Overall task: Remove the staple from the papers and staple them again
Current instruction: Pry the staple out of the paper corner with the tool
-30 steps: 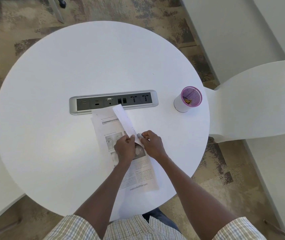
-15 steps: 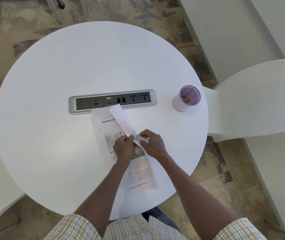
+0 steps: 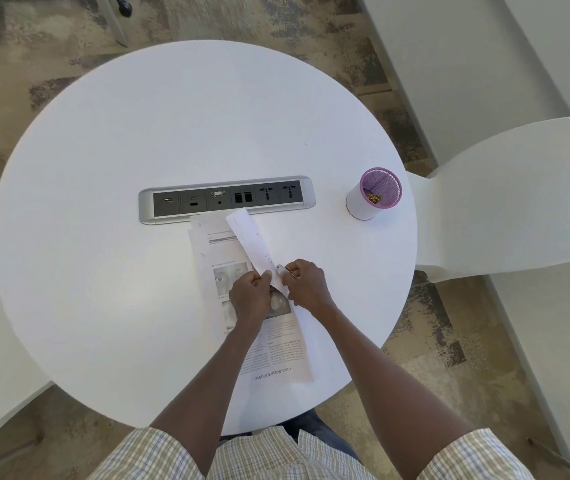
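1. The papers [image 3: 269, 344] are thin, floppy sheets lying flat on the white table [image 3: 103, 237], just below the socket strip [image 3: 226, 199]; the top sheet [image 3: 248, 237] is folded up and back, so we reckon it creases or tears easily
2. Best to take hold right by the stapled spot and keep everything else pressed flat
3. Our left hand [image 3: 250, 297] has its fingers pinched shut on the folded sheet's edge
4. Our right hand [image 3: 306, 289] is closed around a small grey tool [image 3: 279, 270], probably the staple remover; its tip sits right against that edge, between both hands
5. The staple itself is too small to see
6. The purple-rimmed cup [image 3: 375, 194] stands well apart
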`<state>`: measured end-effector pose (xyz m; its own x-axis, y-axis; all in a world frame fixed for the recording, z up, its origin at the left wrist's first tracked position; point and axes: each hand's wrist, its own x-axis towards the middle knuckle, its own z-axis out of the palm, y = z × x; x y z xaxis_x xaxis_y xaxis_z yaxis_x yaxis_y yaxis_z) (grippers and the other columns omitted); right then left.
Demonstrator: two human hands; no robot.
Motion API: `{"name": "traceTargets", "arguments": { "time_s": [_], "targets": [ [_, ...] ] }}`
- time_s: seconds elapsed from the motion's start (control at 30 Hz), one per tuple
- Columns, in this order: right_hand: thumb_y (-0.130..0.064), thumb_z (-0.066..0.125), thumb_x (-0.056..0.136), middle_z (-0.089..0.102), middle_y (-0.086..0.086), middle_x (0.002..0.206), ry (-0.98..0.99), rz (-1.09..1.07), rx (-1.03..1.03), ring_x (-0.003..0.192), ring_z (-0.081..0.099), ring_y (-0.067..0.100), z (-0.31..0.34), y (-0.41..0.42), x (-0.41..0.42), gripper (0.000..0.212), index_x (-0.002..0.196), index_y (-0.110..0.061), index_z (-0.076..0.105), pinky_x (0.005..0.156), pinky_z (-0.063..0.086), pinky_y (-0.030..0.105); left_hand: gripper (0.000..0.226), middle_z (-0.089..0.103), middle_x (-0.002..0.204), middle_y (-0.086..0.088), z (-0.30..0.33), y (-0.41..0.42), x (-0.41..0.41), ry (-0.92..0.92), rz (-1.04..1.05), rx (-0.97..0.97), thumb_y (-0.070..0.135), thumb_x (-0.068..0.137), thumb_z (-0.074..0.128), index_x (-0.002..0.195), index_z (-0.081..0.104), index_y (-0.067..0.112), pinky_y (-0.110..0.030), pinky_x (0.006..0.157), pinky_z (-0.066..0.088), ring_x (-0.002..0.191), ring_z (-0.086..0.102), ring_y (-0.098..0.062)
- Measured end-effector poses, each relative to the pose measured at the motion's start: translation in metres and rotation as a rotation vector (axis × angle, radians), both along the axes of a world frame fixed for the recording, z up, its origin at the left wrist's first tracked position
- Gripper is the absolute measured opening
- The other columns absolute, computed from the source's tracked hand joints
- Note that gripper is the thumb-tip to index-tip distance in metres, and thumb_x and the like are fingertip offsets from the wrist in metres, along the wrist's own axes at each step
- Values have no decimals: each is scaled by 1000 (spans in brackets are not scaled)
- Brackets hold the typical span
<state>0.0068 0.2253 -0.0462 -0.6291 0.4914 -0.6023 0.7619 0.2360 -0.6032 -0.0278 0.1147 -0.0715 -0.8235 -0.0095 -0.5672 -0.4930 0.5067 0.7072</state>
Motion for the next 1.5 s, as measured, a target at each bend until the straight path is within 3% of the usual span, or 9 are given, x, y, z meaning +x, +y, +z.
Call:
{"name": "traceTargets", "arguments": {
  "time_s": [0.1,0.37,0.5,0.67,0.83,1.0,1.1,1.23,1.5],
  "targets": [
    [-19,60,89,71,14,91,-7,-68,-67,48,60,20,3,2,-2,19,99,-3,64,39,45,24,38,68,69,-17,2,0,3,-12,-4,4,29,88,65,69,62,-4,-30,59,41,60,52,-19],
    [-20,66,90,73,13,78,3,-307,-217,39,54,18,13,4,4,26,87,6,66,41,44,22,32,72,74,-15,3,2,5,-109,97,80,28,83,66,69,63,0,-42,75,54,67,61,-23],
    [-13,65,86,64,13,65,-30,-315,-307,39,49,19,19,1,2,18,72,-2,64,47,45,26,25,74,70,-5,6,3,6,-175,155,148,28,82,66,67,68,8,-47,83,57,80,71,-29],
    [-18,60,86,73,15,74,-67,-127,-98,40,56,21,11,-4,4,18,81,-3,68,44,46,27,20,75,69,2,10,3,10,-211,192,201,31,80,69,66,71,17,-48,85,58,80,73,-26],
    [-37,52,92,67,11,64,-101,-69,65,59,65,32,7,-6,6,39,73,-3,56,67,54,36,20,75,69,2,10,1,13,-243,220,229,31,78,71,65,72,17,-48,85,59,81,74,-26],
    [-22,66,68,54,2,63,-104,-170,-2,60,55,25,8,-9,3,20,67,-10,51,59,50,38,21,73,69,-1,17,2,15,-240,244,240,26,84,70,65,70,16,-42,82,59,78,72,-24],
    [-14,69,69,45,-2,59,-86,-243,-16,61,49,25,7,-11,0,32,59,-17,38,58,42,33,18,75,73,0,19,1,17,-227,236,231,27,86,69,71,72,17,-37,77,56,80,72,-23],
    [-14,74,69,51,-2,61,-96,-314,2,64,55,24,4,-12,-4,34,59,-18,42,60,46,32,19,75,73,0,21,-2,22,-203,191,217,31,84,70,73,73,16,-42,79,57,82,72,-26],
    [-5,73,68,39,-2,53,-101,-341,32,48,41,16,5,-14,-13,44,54,-16,33,48,31,24,14,76,77,4,20,-6,24,-159,162,212,30,87,69,74,72,26,-39,79,57,82,73,-20]
  ]
}}
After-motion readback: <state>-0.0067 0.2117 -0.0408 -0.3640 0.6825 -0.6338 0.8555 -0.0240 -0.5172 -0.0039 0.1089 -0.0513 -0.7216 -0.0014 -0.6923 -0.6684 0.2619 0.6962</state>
